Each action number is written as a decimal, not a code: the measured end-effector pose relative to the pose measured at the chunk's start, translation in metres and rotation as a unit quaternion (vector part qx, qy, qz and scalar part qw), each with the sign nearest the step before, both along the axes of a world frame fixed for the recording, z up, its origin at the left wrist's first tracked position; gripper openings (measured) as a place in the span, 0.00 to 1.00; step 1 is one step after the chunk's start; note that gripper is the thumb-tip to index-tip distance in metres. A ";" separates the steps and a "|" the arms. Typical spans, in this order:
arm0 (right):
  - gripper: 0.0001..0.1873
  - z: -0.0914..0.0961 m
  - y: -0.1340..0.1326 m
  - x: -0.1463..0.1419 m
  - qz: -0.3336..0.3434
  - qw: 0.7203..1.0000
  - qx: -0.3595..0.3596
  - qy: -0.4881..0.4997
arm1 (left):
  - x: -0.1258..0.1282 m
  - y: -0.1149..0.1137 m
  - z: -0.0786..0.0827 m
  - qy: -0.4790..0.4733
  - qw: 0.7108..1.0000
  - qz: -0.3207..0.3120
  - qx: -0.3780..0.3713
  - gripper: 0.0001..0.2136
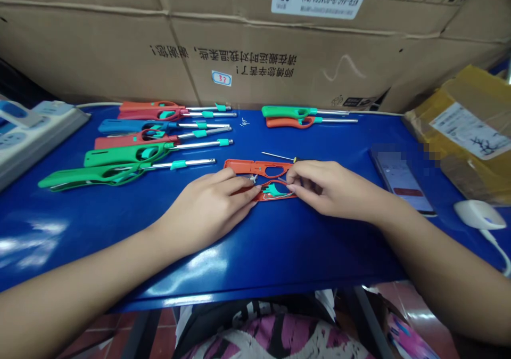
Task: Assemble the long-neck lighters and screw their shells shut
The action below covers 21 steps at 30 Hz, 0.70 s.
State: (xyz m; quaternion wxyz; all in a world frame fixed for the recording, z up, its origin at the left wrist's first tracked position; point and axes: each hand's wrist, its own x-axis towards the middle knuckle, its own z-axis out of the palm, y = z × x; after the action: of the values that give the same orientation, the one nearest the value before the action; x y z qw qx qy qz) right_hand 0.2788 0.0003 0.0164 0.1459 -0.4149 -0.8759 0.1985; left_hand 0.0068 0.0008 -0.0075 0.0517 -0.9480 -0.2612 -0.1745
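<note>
An opened orange lighter lies in front of me on the blue table. Its empty shell half [255,166] rests farther back. The nearer shell half [275,197] holds a teal trigger [275,189] and a thin pale wire. My left hand [217,202] is closed over the left part of this nearer half, hiding what lies beneath. At its right end, my right hand [313,186] pinches with thumb and forefinger; a small grey piece shows by the fingertips, too small to name. Just behind the right hand lies a screwdriver [279,156], its handle partly covered.
Several coloured lighters [128,154] lie in a row at left; a green lighter [285,112] and an orange lighter [290,121] lie at the back. A power strip [32,130] stands far left. A phone [403,180], white charger [480,214] and taped carton [467,135] are right. A large cardboard box [120,39] walls the back.
</note>
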 end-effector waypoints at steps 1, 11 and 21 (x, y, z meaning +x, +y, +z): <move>0.02 -0.001 0.000 0.000 0.000 1.000 0.003 0.000 | 0.000 0.000 0.000 0.006 1.000 0.001 0.000 0.14; 0.01 -0.010 0.001 -0.007 -0.014 0.999 0.035 -0.024 | 0.002 -0.002 0.002 0.023 1.000 0.007 -0.009 0.16; 0.05 -0.016 0.003 -0.012 -0.045 0.998 0.035 -0.015 | 0.002 -0.003 -0.001 0.000 1.000 -0.015 -0.006 0.14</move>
State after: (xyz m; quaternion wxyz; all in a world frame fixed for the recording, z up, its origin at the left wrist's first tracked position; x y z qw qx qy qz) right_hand 0.2668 0.0031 0.0008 0.1562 -0.4515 -0.8648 0.1545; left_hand 0.0089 -0.0019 -0.0081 0.0435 -0.9522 -0.2479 -0.1732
